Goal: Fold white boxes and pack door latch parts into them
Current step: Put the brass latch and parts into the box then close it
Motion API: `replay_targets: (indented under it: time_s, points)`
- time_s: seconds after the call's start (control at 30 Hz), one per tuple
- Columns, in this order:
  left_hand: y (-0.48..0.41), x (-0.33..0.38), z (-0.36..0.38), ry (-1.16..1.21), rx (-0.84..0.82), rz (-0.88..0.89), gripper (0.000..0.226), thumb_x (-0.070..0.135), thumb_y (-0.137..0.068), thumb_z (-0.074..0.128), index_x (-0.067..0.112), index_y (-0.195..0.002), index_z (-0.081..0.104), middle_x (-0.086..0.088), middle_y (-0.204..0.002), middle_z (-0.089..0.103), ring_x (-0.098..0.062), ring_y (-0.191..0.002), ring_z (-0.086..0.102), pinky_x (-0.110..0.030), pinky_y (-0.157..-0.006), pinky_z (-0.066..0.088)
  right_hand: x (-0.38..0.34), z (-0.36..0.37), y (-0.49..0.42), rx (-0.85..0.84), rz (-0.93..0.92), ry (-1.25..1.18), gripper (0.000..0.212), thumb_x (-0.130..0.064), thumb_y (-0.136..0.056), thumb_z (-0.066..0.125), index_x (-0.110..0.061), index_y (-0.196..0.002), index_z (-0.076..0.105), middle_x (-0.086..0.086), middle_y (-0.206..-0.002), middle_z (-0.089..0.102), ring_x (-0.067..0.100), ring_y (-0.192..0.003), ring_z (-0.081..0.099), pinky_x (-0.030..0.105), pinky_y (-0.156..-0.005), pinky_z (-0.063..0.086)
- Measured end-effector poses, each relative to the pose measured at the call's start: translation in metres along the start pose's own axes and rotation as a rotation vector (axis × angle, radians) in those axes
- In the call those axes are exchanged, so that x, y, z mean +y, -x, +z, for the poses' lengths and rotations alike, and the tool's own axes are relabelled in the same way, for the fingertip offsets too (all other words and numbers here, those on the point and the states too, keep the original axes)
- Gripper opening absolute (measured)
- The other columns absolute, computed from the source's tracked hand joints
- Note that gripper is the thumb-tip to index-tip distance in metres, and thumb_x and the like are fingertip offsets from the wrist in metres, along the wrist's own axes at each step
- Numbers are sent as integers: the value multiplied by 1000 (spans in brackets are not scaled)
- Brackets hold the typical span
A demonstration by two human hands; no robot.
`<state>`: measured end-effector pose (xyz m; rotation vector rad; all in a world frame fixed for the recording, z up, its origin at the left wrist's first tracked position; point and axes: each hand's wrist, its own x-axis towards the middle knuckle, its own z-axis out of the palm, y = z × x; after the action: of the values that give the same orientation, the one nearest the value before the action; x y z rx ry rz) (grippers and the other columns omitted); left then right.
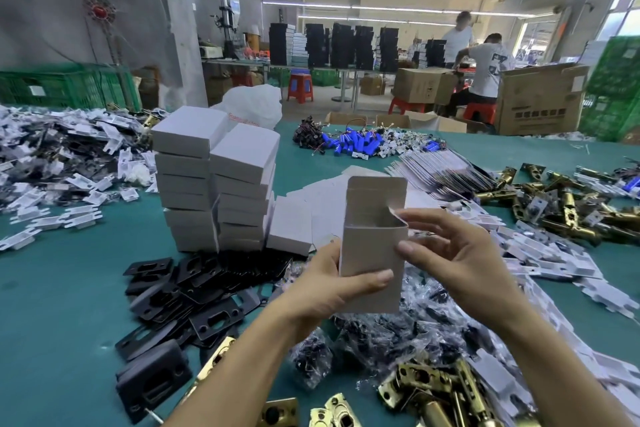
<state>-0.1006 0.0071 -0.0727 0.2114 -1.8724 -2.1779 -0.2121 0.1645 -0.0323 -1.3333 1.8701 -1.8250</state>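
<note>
- Closest to me, brass latch bolts lie loose along the table edge. Clear bags of small dark parts and a heap of black strike plates lie just beyond them on the green table.
- Above that clutter, the white box is held upright in the air between both hands, off the table. Its top is open and the tall lid flap stands up at the back.
- The left hand is clamped on the lower left of the box, thumb across the front face and fingers out of sight behind it.
- The right hand holds the upper right corner. Its thumb presses the front face and its forefinger touches the small side flap at the mouth.
- I judge the box to be thin card: very light, and easily creased or crushed. I would grip it by the folded edges and corners, not the flat panels, and push the flaps near their creases.
- The latch bolts look heavy and hard, so I would support the bottom while loading.
- Behind the box stand two stacks of folded boxes, with flat blanks beside them.
- Farther off are blue cells, and people working among cartons.
</note>
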Motion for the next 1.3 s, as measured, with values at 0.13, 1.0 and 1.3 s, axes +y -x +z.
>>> replay_targets:
  time_s: [0.13, 1.0, 1.3]
  points:
    - [0, -7, 3, -219, -36, 56, 33, 16, -84, 81, 36, -109, 72, 7, -106, 77, -7, -98, 71, -30, -87, 59, 18, -6, 6, -26, 15, 70, 23, -22, -73, 73, -23, -96, 73, 9, -96, 74, 19, -88, 73, 27, -80, 58]
    - [-4, -5, 0, -501, 227, 601, 38, 23, -70, 91, 36, -102, 75, 15, -97, 76, -7, -85, 72, -26, -67, 60, 13, 8, 8, 99, -57, 19, 22, -37, -82, 68, -22, -95, 77, 1, -93, 76, 18, -92, 71, 35, -82, 57]
    - [-5, -4, 4, -355, 267, 641, 31, 57, -80, 76, 43, -104, 63, 12, -101, 75, -11, -90, 74, -21, -70, 57, 9, 3, 9, 102, -2, 170, 15, -22, -78, 79, -24, -93, 77, -10, -92, 76, 7, -89, 71, 28, -78, 60]
